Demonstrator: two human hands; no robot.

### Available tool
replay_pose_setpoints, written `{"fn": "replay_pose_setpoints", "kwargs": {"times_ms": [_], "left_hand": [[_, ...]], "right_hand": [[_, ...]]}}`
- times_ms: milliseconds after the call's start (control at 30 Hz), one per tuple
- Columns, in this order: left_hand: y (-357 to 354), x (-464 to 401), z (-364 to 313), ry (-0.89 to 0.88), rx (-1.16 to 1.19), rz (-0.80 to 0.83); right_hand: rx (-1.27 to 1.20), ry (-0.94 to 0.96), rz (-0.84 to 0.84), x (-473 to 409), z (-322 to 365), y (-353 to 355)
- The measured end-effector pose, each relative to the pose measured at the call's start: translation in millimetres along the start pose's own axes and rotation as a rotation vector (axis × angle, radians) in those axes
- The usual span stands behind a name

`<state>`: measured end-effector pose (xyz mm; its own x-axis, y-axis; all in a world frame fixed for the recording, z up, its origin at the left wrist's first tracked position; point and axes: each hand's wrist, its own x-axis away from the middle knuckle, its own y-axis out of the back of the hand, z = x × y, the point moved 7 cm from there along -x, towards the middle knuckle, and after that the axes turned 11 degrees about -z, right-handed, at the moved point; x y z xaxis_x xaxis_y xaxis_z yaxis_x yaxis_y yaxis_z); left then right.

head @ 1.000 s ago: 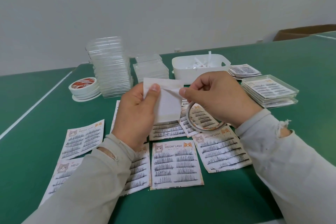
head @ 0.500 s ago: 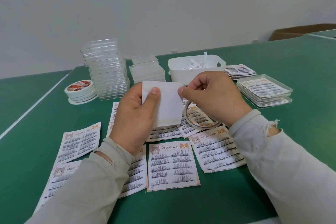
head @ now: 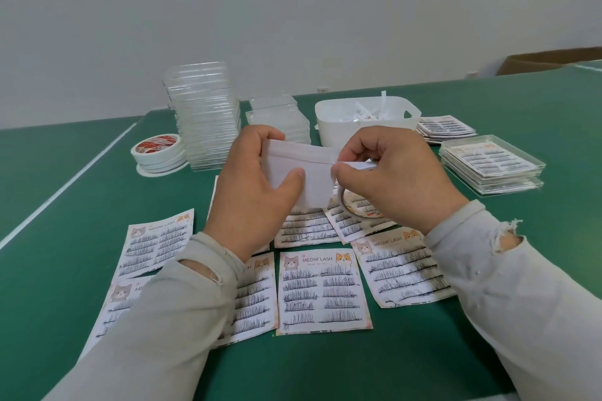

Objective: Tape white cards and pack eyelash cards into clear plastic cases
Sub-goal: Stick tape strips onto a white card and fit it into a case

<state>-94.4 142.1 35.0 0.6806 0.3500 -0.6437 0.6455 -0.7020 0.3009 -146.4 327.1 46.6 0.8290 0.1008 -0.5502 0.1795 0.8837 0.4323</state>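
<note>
My left hand [head: 254, 192] holds a white card [head: 312, 172] upright above the table, thumb pressed on its face. A strip of tape runs along the card's top edge. My right hand [head: 391, 179] pinches the tape at the card's right edge, and a thin tape roll [head: 358, 208] hangs under its fingers. Several eyelash cards [head: 322, 293] printed "MEOW LASH" lie spread on the green table [head: 65, 270] below my hands. A tall stack of empty clear cases [head: 205, 114] stands at the back left.
A shorter stack of clear cases [head: 280, 120] and a white bin [head: 365, 120] with paper strips stand behind my hands. Spare tape rolls [head: 159, 153] lie far left. Packed cases [head: 492, 163] and more eyelash cards [head: 446, 127] sit at the right. A cardboard box [head: 550, 60] is far right.
My left thumb slid down from the card's top edge to its middle. My right hand moved the tape across to the card's right edge, so the strip now lies along the top.
</note>
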Motion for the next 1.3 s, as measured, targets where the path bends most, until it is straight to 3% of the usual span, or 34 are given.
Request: {"fn": "replay_pose_setpoints", "kwargs": {"times_ms": [133,267,667,800,933,1000,1100,1200,1300], "left_hand": [[3.9,0.0,-17.3,-0.273,-0.287,0.001],[-2.8,3.9,-25.7,-0.361,-0.383,0.052],[-8.3,3.2,-27.4,-0.249,-0.324,0.089],[-5.8,4.4,-32.7,-0.31,-0.369,0.075],[2.1,0.3,-38.4,-0.423,-0.489,0.027],[11.1,-6.0,-30.4,-0.285,-0.348,0.017],[8.8,-11.1,-17.5,0.013,0.038,0.084],[3.0,-7.9,-10.9,0.101,0.152,0.144],[3.4,-8.1,-2.1,0.178,0.217,0.102]], "right_hand": [[0.05,0.049,0.006,1.7,6.1,-0.7],[0.068,0.094,0.036,4.7,10.9,-5.3],[0.089,0.129,0.046,10.1,17.8,-9.8],[-0.03,0.064,0.068,10.8,19.6,-13.4],[-0.499,-0.192,0.226,15.7,19.2,-19.5],[-0.627,-0.245,0.308,15.0,21.4,-21.7],[-0.56,-0.303,0.247,7.3,5.2,-16.1],[-0.427,-0.285,0.275,8.3,-0.4,-18.5],[-0.358,-0.239,0.331,11.5,0.0,-22.3]]}}
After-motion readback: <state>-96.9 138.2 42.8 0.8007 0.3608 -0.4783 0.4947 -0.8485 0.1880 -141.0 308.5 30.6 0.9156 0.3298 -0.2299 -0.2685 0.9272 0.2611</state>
